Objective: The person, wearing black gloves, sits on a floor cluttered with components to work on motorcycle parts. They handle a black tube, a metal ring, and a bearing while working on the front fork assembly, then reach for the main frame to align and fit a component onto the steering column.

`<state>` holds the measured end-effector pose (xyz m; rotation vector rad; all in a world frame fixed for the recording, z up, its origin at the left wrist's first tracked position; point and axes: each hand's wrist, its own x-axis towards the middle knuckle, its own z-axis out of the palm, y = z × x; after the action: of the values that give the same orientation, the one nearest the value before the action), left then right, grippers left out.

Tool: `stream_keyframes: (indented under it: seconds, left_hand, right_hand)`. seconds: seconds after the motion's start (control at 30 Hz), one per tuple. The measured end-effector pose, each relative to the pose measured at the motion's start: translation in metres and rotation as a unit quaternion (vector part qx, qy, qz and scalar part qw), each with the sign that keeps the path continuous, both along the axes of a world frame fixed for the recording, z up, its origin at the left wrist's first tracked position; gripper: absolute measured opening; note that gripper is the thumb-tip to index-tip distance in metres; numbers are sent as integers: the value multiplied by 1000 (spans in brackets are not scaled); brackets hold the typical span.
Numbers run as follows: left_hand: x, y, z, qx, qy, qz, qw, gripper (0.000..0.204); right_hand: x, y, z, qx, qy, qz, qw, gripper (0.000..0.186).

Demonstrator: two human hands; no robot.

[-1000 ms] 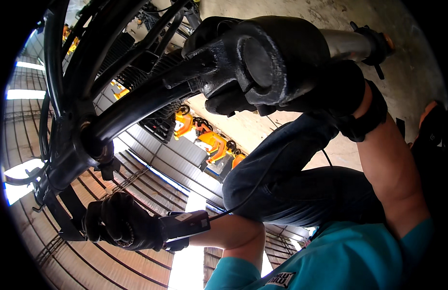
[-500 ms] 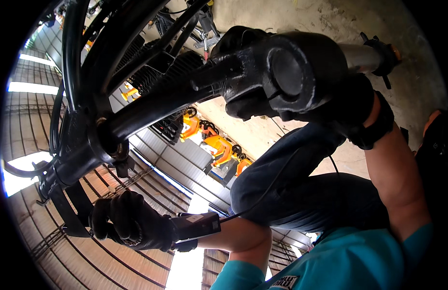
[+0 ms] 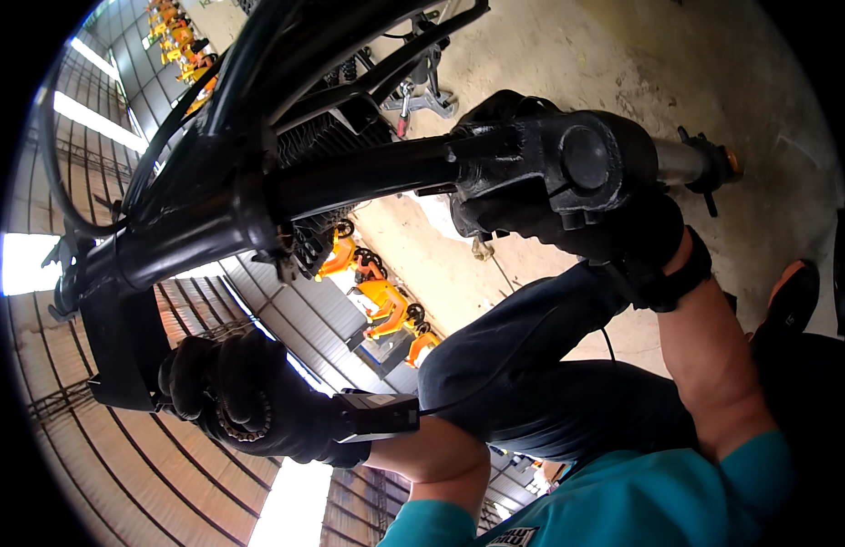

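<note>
A black frame of tubes runs across the view, joined by a fork tube to a heavy black clamp with a silver tube on its right. My gloved right hand is wrapped round that clamp from below and behind. Under the frame's left end, my gloved left hand is curled closed beside a hanging black plate; what its fingers hold is hidden. A small dark boxy device with a cable sits at my left wrist.
Orange wheeled machines stand in a row behind on the concrete floor, with more at the upper left. A metal stand with a red part is behind the frame. My bent leg is under the clamp; a shoe is at right.
The clamp and my right hand have moved lower in view, while the frame's left end and plate have risen, so the tube lies closer to level. My left hand has shifted slightly up.
</note>
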<state>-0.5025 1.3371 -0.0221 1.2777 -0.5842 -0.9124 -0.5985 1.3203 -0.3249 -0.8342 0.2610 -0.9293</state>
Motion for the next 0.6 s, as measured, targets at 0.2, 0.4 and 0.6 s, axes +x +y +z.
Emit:
stream_keyframes:
  seconds: [0.2, 0.4, 0.6]
  left_hand:
    - [-22, -11, -12, -19, -47, 30, 998, 35]
    - [-30, -5, 1, 174, -473, 110, 857, 15]
    - [-32, -2, -14, -35, -152, 104, 982, 22]
  right_hand:
    - [-14, -18, 21, 82, -52, 61, 993, 27]
    - [-31, -24, 33, 84, -7, 81, 993, 19]
    - [-32, -17, 44, 233, -102, 140, 957, 39]
